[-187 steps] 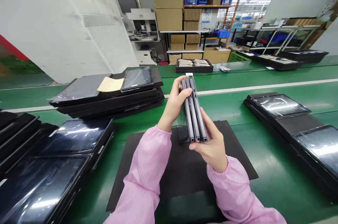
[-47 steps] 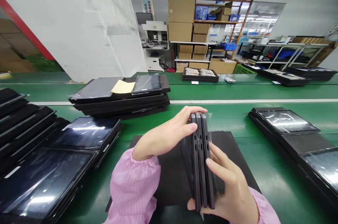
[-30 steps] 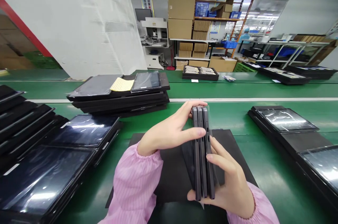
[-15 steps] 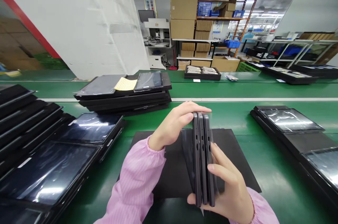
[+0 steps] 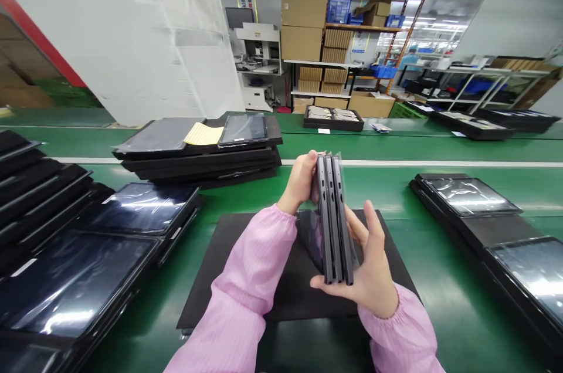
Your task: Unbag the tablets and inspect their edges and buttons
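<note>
Three dark tablets stand on edge in a stack between my hands, with clear film showing along their sides. My left hand is closed round the upper left of the stack, its other fingers hidden behind. At the lower right, my right hand holds the same tablets from below, thumb-side fingers spread along the outer face. Ports show on the narrow edges facing me. Under the stack lies a black foam tray on the green work surface.
Trays with film-covered tablets fill the left side. Black trays carry a yellow sheet and a tablet behind. To the right lies another tray with tablets. A box of parts stands farther back.
The tablets have been lifted up and away from me. My left hand has moved from their top edge to grip their left side, and a right-hand finger has lifted off.
</note>
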`<state>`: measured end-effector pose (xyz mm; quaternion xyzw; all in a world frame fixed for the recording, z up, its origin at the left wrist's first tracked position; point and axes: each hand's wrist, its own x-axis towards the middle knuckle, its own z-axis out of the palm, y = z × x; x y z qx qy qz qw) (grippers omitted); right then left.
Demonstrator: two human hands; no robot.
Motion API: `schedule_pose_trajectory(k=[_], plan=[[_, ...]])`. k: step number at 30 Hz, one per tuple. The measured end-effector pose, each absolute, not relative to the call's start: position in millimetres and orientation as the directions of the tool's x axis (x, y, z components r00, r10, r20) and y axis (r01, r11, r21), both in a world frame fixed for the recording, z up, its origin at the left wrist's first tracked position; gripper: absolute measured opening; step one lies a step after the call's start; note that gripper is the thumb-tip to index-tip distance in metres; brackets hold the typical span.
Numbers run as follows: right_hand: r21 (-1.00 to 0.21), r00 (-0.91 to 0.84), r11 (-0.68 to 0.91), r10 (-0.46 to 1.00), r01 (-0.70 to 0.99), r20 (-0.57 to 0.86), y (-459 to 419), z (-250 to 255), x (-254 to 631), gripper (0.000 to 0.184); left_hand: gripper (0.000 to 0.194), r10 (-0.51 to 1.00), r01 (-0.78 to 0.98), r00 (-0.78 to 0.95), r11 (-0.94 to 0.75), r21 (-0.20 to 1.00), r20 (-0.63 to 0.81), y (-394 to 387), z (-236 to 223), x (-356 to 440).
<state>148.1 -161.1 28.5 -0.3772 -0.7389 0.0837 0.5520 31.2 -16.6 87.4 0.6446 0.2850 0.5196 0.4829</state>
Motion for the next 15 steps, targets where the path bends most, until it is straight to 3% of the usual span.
schedule_pose_trajectory(k=[2, 7, 15], plan=[[-0.569, -0.135, 0.684, 0.685, 0.457, 0.716, -160.2, 31.0, 155.6, 0.125, 0.076, 0.870, -0.124, 0.269, -0.394, 0.911, 0.413, -15.7, 86.5, 33.9], [-0.554, -0.203, 0.673, 0.707, 0.490, 0.678, -160.3, 40.1, 171.3, 0.098, 0.072, 0.858, -0.042, 0.185, -0.480, 0.877, 0.478, -18.8, 85.1, 34.7], [-0.521, -0.179, 0.685, 0.676, 0.510, 0.714, -160.1, 44.4, 167.4, 0.098, 0.070, 0.839, -0.026, 0.162, -0.523, 0.852, 0.520, -20.6, 86.1, 32.9]])
